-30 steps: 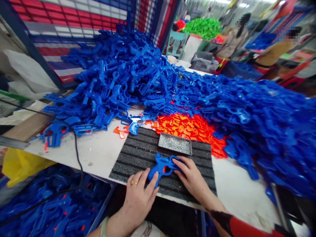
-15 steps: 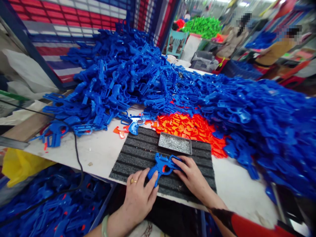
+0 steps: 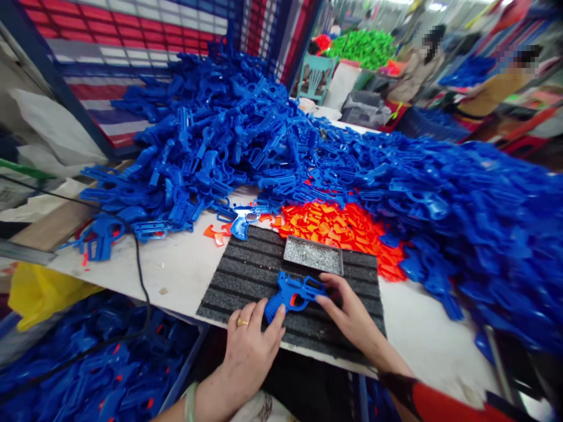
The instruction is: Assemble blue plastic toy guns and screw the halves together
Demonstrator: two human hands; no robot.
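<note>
The left hand [image 3: 251, 351] lies half-curved against the grip of a blue plastic toy pistol shell [image 3: 292, 296], though whether it truly grips cannot be told. The shell sits flat on a ribbed dark mat [image 3: 237, 287] at lower centre. The right hand [image 3: 352, 316] is open near the barrel. A careless nudge could knock the tray of small metal pins [image 3: 313, 255] just beyond and spill them.

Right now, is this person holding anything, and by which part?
Yes: a blue plastic toy pistol, gripped by its handle in the left hand, while the right hand sits at its barrel end.
</note>
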